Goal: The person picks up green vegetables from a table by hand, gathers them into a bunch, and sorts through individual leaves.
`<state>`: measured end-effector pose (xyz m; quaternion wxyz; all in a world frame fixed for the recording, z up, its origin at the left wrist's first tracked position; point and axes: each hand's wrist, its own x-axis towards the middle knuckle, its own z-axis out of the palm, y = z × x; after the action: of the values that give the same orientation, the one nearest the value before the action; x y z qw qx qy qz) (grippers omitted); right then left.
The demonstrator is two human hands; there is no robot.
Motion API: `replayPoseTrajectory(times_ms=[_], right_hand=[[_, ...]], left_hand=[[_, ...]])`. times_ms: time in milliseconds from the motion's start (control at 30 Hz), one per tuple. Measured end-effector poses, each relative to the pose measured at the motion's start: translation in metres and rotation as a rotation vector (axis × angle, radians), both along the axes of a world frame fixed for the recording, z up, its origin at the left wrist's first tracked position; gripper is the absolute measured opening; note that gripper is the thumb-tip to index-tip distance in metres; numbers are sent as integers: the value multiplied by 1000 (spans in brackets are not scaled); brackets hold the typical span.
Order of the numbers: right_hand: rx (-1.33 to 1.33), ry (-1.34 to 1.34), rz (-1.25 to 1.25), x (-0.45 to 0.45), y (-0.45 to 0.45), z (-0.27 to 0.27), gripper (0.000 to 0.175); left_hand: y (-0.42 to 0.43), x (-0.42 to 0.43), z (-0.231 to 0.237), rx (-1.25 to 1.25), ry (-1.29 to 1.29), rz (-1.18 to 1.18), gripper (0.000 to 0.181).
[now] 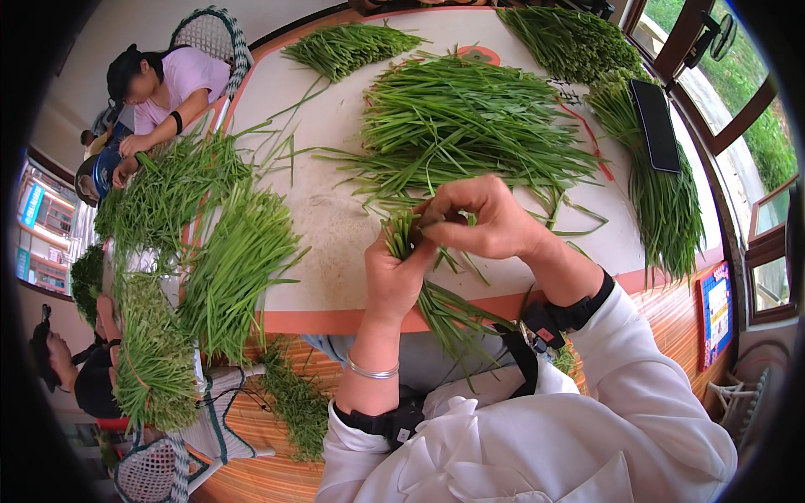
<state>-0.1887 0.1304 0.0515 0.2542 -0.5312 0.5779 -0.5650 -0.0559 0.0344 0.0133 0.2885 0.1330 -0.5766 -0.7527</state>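
My left hand (400, 270) is wrapped around a small bunch of long green leafy stalks, likely garlic chives (397, 234), near the table's front edge. The cut ends point up out of the fist and the leaves hang down below it over my lap. At the top of that bunch is my right hand (468, 220), its fingers bent and pinched close to the stalk ends; whether a stalk is between them is hidden. A large loose heap of the same greens (471, 119) lies just beyond my hands, with a red tie string (591, 138) at its right side.
More bundles lie at the back left (352, 47), back right (572, 41) and left (239, 270). A black smartphone (656, 126) rests on the right bundle (666, 207). Two people work at the left, beside piled greens (170, 188). Trimmings (295, 402) litter the floor near a woven chair (154, 471).
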Motion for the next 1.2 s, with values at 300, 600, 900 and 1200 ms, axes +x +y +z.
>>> replayPoseTrajectory(times_ms=[300, 600, 900, 1200], right_hand=[[203, 587, -312, -9, -10, -26, 26], [18, 2, -561, -23, -17, -26, 14], [78, -251, -280, -8, -15, -17, 13], [325, -13, -297, -13, -9, -2, 24]], left_hand=[[-14, 4, 1, 331, 7, 250, 32], [-12, -1, -2, 380, 176, 81, 20], [-7, -1, 2, 322, 26, 1, 19], [-14, 4, 2, 454, -25, 116, 18]])
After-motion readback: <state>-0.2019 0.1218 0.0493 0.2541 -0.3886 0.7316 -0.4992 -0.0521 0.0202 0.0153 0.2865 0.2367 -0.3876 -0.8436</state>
